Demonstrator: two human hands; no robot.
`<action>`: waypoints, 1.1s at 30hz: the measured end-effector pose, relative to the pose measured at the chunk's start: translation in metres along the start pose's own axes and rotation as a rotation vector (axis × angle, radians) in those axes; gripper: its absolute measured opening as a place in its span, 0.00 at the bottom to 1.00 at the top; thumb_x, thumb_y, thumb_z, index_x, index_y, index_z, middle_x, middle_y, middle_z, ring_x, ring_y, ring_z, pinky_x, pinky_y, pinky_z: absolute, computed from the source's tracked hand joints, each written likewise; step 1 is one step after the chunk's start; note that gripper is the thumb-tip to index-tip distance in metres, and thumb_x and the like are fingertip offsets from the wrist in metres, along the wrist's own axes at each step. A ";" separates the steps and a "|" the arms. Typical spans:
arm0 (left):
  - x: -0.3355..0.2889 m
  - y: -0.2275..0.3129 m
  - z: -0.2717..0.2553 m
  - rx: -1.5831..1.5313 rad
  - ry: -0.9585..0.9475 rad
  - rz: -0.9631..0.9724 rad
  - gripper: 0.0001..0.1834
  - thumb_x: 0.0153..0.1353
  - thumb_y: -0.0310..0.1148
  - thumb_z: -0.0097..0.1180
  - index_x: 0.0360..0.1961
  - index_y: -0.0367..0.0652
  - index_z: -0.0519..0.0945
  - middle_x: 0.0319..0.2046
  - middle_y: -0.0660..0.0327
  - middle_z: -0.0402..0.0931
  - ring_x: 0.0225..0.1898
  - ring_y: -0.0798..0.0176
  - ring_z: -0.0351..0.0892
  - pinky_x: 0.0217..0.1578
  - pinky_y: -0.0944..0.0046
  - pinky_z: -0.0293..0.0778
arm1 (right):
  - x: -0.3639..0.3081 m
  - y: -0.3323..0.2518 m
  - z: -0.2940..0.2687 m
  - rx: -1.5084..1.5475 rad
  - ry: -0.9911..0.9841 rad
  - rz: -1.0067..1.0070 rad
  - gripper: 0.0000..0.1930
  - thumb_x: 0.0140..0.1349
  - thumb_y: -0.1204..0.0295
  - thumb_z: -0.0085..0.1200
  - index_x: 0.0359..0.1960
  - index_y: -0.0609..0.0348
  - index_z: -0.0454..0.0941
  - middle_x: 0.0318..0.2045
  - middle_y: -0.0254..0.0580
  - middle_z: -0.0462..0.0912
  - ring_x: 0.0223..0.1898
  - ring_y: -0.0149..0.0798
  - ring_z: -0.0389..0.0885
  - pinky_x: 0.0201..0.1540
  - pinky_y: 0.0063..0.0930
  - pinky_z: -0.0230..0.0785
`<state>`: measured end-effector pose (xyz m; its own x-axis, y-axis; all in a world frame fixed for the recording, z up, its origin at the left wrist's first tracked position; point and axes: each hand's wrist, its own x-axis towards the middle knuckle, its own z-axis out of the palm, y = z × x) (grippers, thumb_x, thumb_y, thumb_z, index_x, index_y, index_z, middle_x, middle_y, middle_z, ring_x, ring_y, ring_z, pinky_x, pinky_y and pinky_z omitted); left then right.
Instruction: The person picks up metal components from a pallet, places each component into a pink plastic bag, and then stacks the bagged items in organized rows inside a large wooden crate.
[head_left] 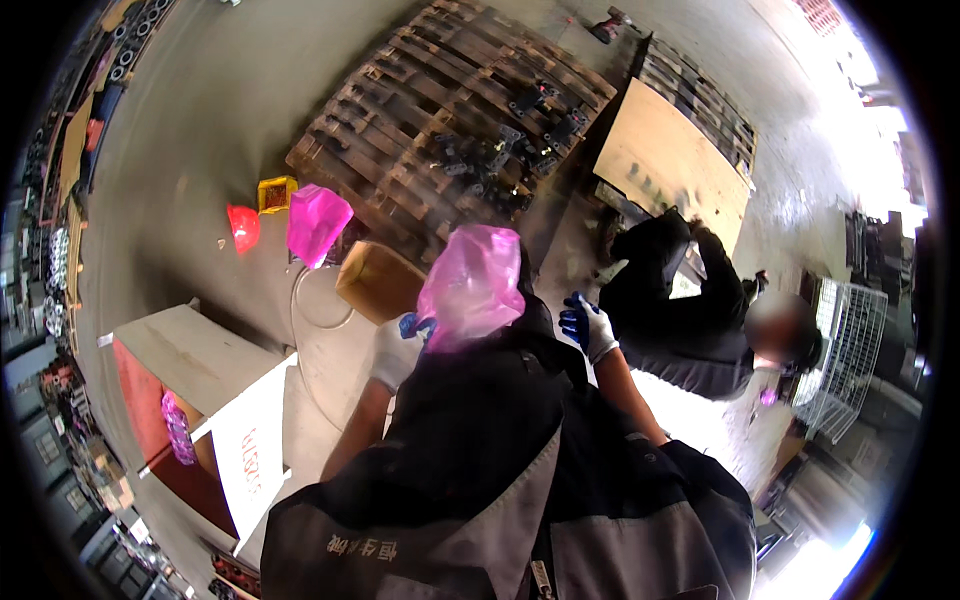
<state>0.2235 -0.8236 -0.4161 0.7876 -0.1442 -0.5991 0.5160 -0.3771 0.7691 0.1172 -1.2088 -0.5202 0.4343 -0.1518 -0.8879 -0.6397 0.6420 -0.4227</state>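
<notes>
My left hand [398,352], in a white glove with blue fingers, grips the lower left edge of a translucent pink plastic bag [470,285]. The bag is puffed out in front of my body; what it contains, if anything, I cannot make out. My right hand [590,328], gloved alike, is held apart from the bag on the right, its fingers loosely bent and separated with nothing visible in them. Just beyond the left hand stands an open cardboard box [380,280]. Another pink bag [318,222] sits farther left.
A wooden pallet [370,130] ahead carries several black metal parts [500,155]. A yellow bin [276,194] and red scoop-like object [243,228] lie left. A large open carton [200,360] stands near left. At right, a person in black [680,320] bends beside a board-topped pallet [670,150].
</notes>
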 end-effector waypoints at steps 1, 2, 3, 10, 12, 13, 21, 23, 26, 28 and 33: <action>0.002 0.002 0.008 0.083 0.032 -0.007 0.08 0.61 0.28 0.65 0.37 0.33 0.84 0.26 0.65 0.82 0.29 0.77 0.72 0.32 0.68 0.72 | 0.020 -0.003 -0.012 -0.050 0.002 0.043 0.18 0.66 0.56 0.60 0.46 0.59 0.81 0.29 0.42 0.84 0.26 0.38 0.83 0.31 0.31 0.77; 0.011 -0.019 0.019 0.077 0.059 -0.046 0.08 0.60 0.27 0.66 0.35 0.31 0.84 0.25 0.61 0.83 0.30 0.77 0.73 0.32 0.66 0.73 | 0.044 -0.007 -0.021 -0.087 0.021 0.042 0.17 0.65 0.57 0.61 0.45 0.59 0.81 0.28 0.43 0.84 0.25 0.38 0.83 0.29 0.30 0.76; 0.011 -0.024 0.034 0.066 0.120 -0.051 0.09 0.58 0.29 0.67 0.34 0.33 0.84 0.25 0.55 0.84 0.28 0.70 0.79 0.32 0.62 0.74 | 0.049 -0.027 -0.010 -0.180 0.041 0.042 0.16 0.65 0.58 0.62 0.44 0.59 0.82 0.29 0.42 0.85 0.24 0.36 0.83 0.26 0.27 0.74; 0.007 -0.073 0.094 0.648 0.112 -0.168 0.16 0.55 0.45 0.69 0.32 0.43 0.85 0.27 0.51 0.83 0.30 0.47 0.83 0.34 0.53 0.77 | 0.180 -0.083 0.000 -0.620 0.136 -0.001 0.13 0.64 0.62 0.63 0.39 0.61 0.82 0.22 0.36 0.80 0.19 0.29 0.75 0.21 0.23 0.65; 0.014 -0.097 0.108 0.640 0.119 -0.171 0.15 0.54 0.45 0.69 0.31 0.43 0.85 0.26 0.51 0.82 0.29 0.46 0.82 0.33 0.52 0.76 | 0.229 -0.079 -0.004 -0.670 0.126 -0.060 0.14 0.62 0.62 0.65 0.39 0.61 0.85 0.26 0.35 0.84 0.22 0.29 0.78 0.24 0.24 0.71; 0.022 -0.106 0.115 0.730 0.104 -0.152 0.13 0.53 0.43 0.69 0.32 0.44 0.85 0.26 0.52 0.81 0.29 0.46 0.81 0.33 0.51 0.76 | 0.255 -0.083 0.006 -0.687 0.122 -0.078 0.14 0.62 0.62 0.66 0.39 0.61 0.85 0.26 0.34 0.84 0.22 0.29 0.78 0.25 0.24 0.70; 0.079 -0.216 0.157 0.693 -0.015 -0.126 0.11 0.51 0.39 0.66 0.33 0.47 0.83 0.29 0.55 0.82 0.37 0.47 0.80 0.42 0.48 0.74 | 0.448 -0.065 0.021 -1.264 0.364 -0.438 0.25 0.57 0.53 0.65 0.46 0.62 0.82 0.39 0.49 0.87 0.43 0.46 0.85 0.47 0.35 0.74; 0.086 -0.242 0.163 0.659 -0.052 -0.136 0.15 0.48 0.38 0.67 0.38 0.45 0.83 0.31 0.55 0.82 0.38 0.47 0.80 0.46 0.48 0.74 | 0.493 -0.063 0.025 -1.339 0.377 -0.493 0.25 0.58 0.53 0.64 0.46 0.62 0.82 0.42 0.50 0.87 0.44 0.47 0.85 0.48 0.35 0.74; 0.105 -0.263 0.170 0.678 -0.077 -0.105 0.18 0.45 0.37 0.68 0.39 0.43 0.83 0.33 0.55 0.83 0.39 0.47 0.81 0.48 0.49 0.74 | 0.554 -0.060 0.023 -1.335 0.292 -0.323 0.35 0.55 0.44 0.62 0.54 0.63 0.78 0.49 0.54 0.84 0.54 0.51 0.81 0.56 0.36 0.71; 0.107 -0.273 0.171 0.689 -0.055 -0.034 0.19 0.43 0.36 0.68 0.39 0.44 0.84 0.34 0.55 0.83 0.40 0.47 0.81 0.49 0.49 0.75 | 0.580 -0.059 0.033 -1.287 0.241 -0.220 0.30 0.57 0.46 0.61 0.47 0.63 0.84 0.42 0.53 0.87 0.49 0.51 0.84 0.52 0.36 0.72; 0.104 -0.286 0.166 0.670 -0.032 -0.021 0.20 0.39 0.35 0.69 0.37 0.43 0.84 0.31 0.56 0.82 0.38 0.48 0.81 0.48 0.49 0.75 | 0.604 -0.050 0.036 -0.926 0.264 0.138 0.16 0.61 0.59 0.63 0.40 0.61 0.85 0.32 0.40 0.86 0.31 0.39 0.84 0.32 0.30 0.74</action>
<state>0.1019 -0.8826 -0.7357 0.7638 -0.1540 -0.6268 0.2021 -0.8652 0.4589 0.4342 -1.3057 -1.0286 0.2343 -0.3557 -0.9047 -0.9689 -0.1620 -0.1873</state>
